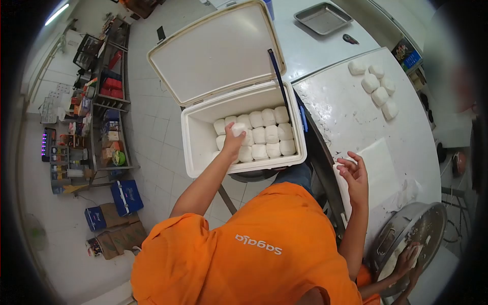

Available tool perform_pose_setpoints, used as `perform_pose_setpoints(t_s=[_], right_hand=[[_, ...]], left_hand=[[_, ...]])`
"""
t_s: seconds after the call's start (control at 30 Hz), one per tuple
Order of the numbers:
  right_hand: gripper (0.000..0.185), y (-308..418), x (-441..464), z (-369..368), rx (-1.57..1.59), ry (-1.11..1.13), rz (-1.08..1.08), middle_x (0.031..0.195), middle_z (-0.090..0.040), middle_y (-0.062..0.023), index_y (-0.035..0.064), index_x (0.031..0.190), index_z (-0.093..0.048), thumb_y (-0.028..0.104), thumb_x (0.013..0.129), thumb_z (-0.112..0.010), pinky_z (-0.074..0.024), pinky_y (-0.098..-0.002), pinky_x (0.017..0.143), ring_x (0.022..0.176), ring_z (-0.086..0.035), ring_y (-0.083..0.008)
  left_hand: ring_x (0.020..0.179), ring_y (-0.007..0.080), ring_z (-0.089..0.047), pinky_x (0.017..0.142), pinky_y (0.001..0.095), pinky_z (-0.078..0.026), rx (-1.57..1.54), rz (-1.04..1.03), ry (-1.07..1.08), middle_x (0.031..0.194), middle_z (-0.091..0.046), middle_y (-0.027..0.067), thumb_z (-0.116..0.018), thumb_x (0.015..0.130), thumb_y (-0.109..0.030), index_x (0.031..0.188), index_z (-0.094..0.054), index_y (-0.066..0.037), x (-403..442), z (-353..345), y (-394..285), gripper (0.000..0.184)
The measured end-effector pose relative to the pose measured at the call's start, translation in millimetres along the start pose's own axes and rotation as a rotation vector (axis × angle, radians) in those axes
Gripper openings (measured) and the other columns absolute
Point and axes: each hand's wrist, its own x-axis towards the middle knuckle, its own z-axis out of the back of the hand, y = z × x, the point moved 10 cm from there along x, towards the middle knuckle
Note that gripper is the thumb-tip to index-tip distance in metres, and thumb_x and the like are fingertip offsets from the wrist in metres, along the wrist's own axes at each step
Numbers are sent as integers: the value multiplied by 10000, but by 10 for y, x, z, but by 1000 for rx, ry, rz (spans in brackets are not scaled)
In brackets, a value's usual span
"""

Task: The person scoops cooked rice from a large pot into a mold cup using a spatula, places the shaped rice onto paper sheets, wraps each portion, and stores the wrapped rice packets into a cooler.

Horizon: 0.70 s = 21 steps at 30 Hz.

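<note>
A white cooler box (244,170) stands in front of me with its lid (213,51) raised. Rows of rounded white pieces (258,135) fill much of its inside. My left hand (234,140) is inside the box, its fingers closed round one white piece (238,129) above the others. My right hand (354,175) hovers over the near edge of the worktop, beside white sheets (378,170), with its fingers apart and nothing in them.
Several white pieces (379,96) lie on the worktop (335,109). Farther back are a metal tray (323,18) and a small dark object (350,39). At the lower right, a co-worker's hands (408,258) reach into a large metal bowl (385,239). Shelves (109,101) stand at the left.
</note>
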Motion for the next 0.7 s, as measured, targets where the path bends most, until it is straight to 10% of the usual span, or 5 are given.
perform_pose_setpoints(t_s=[0.17, 0.23, 0.37, 0.57, 0.7], right_hand=[[507, 1, -22, 142, -93, -29, 62, 1245, -696, -133, 66, 1466, -490, 117, 997, -676, -496, -301, 951, 1073, -664, -174], [457, -40, -51, 176, -92, -13, 98, 1214, -705, -127, 66, 1442, -512, 130, 1013, -659, -505, -306, 930, 1079, -671, -183], [360, -198, -201, 474, -84, -117, 70, 1171, -707, -105, 43, 1365, -548, 94, 1019, -631, -526, -283, 851, 996, -680, -162], [306, -590, -511, 1218, -112, -350, 22, 1110, -704, -67, 43, 1289, -591, 113, 998, -659, -527, -277, 800, 946, -667, -136], [315, -863, -564, 1845, -492, -418, 25, 1097, -687, -70, 18, 1203, -621, 39, 906, -721, -552, -303, 834, 953, -663, -160]], left_hand=[[1303, 332, -546, 1108, 511, -434, 301, 218, 283, 1449, -545, 192, -639, 1005, -239, 1604, -290, -180, -108, -956, 207, 696], [1369, 340, -511, 1090, 527, -466, 424, 204, 593, 1531, -488, 211, -723, 963, -295, 1617, -299, -90, 483, -1527, 1247, 806], [1237, 321, -599, 925, 452, -564, 635, 388, 649, 1438, -530, 246, -827, 901, -325, 1596, -266, 34, 258, -1714, 862, 962], [1044, 308, -690, 745, 377, -614, 709, 200, 433, 1254, -670, 168, -931, 800, -256, 1523, -323, 79, 269, -1555, 707, 1002], [1142, 421, -649, 909, 450, -602, 997, -114, 234, 1314, -607, 211, -971, 719, -278, 1472, -241, 2, 384, -1586, 599, 1085]])
